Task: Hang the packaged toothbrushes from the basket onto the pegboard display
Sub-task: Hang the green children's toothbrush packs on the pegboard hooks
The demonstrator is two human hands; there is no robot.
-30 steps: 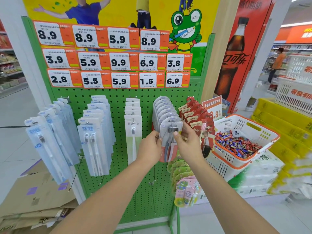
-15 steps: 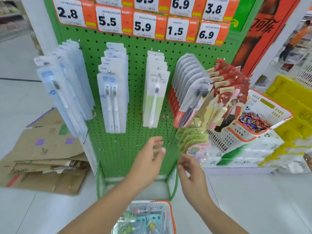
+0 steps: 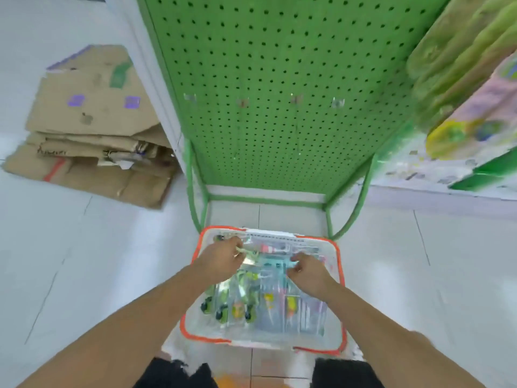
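1. At the bottom edge of the frame, the person's dark shorts (image 3: 179, 373) show on either side of a strip of pale tiled floor (image 3: 84, 261).
2. Two bare forearms run up from the lower corners toward the middle of the frame.
3. Just above the shorts, in the lower centre, a white basket (image 3: 340, 289) with an orange rim sits on the floor, filled with packaged toothbrushes (image 3: 268, 309) lying flat in clear blister packs.
4. The left hand (image 3: 221, 260) is down in the upper left part of the basket, fingers curled onto a pack; motion blur hides whether it has a real hold.
5. The right hand (image 3: 306, 271) is in the upper right part of the basket, fingers bent around the edge of a teal pack (image 3: 275, 264); how firmly it holds cannot be told.
6. Just beyond the basket, the green frame legs of the pegboard (image 3: 279, 93) stand on the floor, and the board fills the upper centre.
7. Flattened cardboard (image 3: 89, 130) lies at the left.
8. Blurred green hanging packs (image 3: 461, 57) fill the upper right.
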